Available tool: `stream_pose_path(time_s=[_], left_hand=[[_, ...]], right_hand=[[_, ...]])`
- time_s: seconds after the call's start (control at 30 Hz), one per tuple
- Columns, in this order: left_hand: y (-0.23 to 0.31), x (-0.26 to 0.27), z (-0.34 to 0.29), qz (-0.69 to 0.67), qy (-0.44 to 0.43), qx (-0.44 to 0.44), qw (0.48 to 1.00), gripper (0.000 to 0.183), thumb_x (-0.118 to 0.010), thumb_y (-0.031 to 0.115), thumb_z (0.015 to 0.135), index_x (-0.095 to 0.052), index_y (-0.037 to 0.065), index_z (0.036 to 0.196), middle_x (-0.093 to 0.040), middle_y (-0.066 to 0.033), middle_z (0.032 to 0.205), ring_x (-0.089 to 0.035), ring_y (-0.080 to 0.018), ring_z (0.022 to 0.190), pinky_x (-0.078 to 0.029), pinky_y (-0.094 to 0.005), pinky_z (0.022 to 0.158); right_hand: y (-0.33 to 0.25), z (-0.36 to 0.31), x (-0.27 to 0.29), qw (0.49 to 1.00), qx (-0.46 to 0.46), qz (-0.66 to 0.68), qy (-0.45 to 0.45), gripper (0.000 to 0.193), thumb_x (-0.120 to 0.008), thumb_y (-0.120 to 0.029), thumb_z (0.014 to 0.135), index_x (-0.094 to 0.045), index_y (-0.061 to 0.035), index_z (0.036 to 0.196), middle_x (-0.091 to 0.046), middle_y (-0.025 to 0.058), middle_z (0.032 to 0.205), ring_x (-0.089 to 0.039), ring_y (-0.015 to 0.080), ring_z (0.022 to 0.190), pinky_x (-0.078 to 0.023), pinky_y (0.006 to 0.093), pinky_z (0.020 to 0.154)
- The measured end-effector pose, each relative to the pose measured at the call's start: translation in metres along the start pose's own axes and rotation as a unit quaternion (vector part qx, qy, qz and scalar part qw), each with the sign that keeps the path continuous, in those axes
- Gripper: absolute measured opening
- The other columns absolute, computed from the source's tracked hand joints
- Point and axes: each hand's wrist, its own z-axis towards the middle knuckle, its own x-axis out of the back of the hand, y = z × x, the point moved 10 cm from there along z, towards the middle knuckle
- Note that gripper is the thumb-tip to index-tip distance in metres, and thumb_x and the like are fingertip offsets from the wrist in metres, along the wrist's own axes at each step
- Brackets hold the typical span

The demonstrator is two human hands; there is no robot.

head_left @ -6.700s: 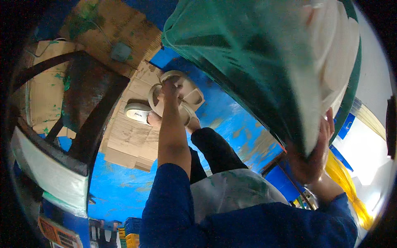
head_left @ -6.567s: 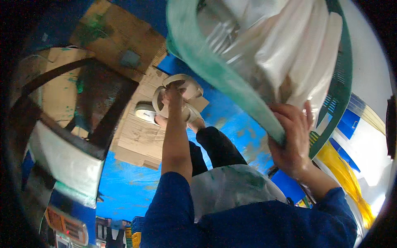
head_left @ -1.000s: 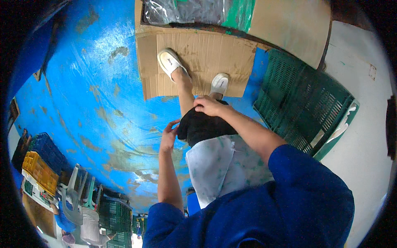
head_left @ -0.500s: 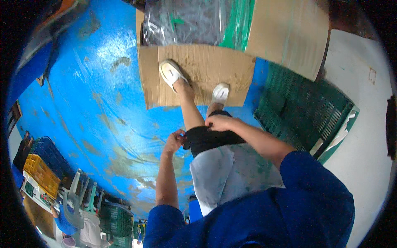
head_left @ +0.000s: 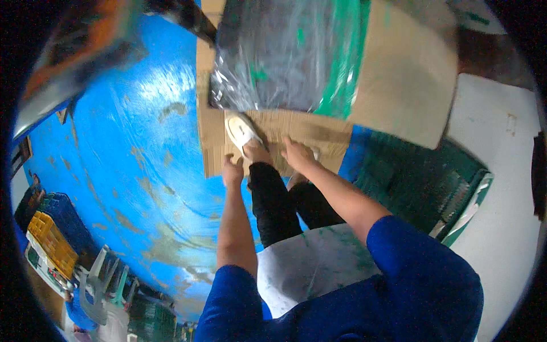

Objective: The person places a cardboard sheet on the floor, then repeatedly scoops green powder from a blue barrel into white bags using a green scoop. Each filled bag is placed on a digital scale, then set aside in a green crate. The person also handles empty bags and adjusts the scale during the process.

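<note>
Both my hands reach down around my lower legs, which wear black trousers (head_left: 270, 199). My left hand (head_left: 232, 170) is beside my left ankle, fingers apart and nothing in them. My right hand (head_left: 297, 154) hovers over the other foot with the index finger stretched out, holding nothing. A white slip-on shoe (head_left: 240, 130) is on my left foot, which stands on a flat cardboard sheet (head_left: 213, 128). My right hand and wrist hide most of the other shoe. A white apron (head_left: 319, 256) with green smears covers my lap.
A cardboard-backed seat or pad wrapped in clear film and green tape (head_left: 285, 62) stands ahead. Dark green crates (head_left: 410, 188) lie at the right by a white surface (head_left: 490, 228). Yellow crates (head_left: 54, 245) and a seated person (head_left: 82, 310) are at lower left on the blue floor (head_left: 142, 171).
The trouser legs, bunched at my knees before, now reach down to the ankles. Both hands have moved down and forward along the legs and let go of the fabric.
</note>
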Motion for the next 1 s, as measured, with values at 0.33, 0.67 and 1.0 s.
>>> stream_pose_path(time_s=[0.33,0.67,1.0], left_hand=[[0.063,0.122,0.023,0.006,0.117,-0.147,0.982,0.038,-0.056,0.025,0.079,-0.054,0.002,0.109,-0.06,-0.0217,0.101,-0.057,-0.0385,0.091,-0.046,-0.0435,0.078],[0.104,0.117,0.078,-0.065,-0.172,-0.025,0.983,0.015,-0.056,0.016,0.078,-0.062,0.004,0.086,-0.063,-0.0115,0.072,-0.061,-0.0202,0.05,-0.048,-0.0319,0.04],[0.184,0.219,0.036,-0.001,-0.147,-0.108,0.983,0.022,-0.056,0.02,0.08,-0.057,0.007,0.098,-0.064,-0.0089,0.069,-0.061,-0.0182,0.049,-0.045,-0.0304,0.038]], right_hand=[[0.057,-0.095,0.057,0.975,0.089,0.141,-0.149,0.017,-0.057,-0.021,0.078,-0.053,-0.0058,0.082,-0.055,0.0073,0.075,-0.049,0.0204,0.066,-0.041,0.0388,0.057],[0.137,-0.125,0.202,0.918,-0.158,0.363,-0.001,0.039,-0.061,-0.033,0.08,-0.054,-0.014,0.114,-0.061,0.0034,0.092,-0.058,0.0148,0.067,-0.043,0.0287,0.051],[0.128,-0.166,0.513,0.788,0.021,0.429,0.44,0.032,-0.053,-0.033,0.087,-0.058,-0.0016,0.083,-0.059,0.0059,0.074,-0.054,0.015,0.061,-0.045,0.0315,0.058]])
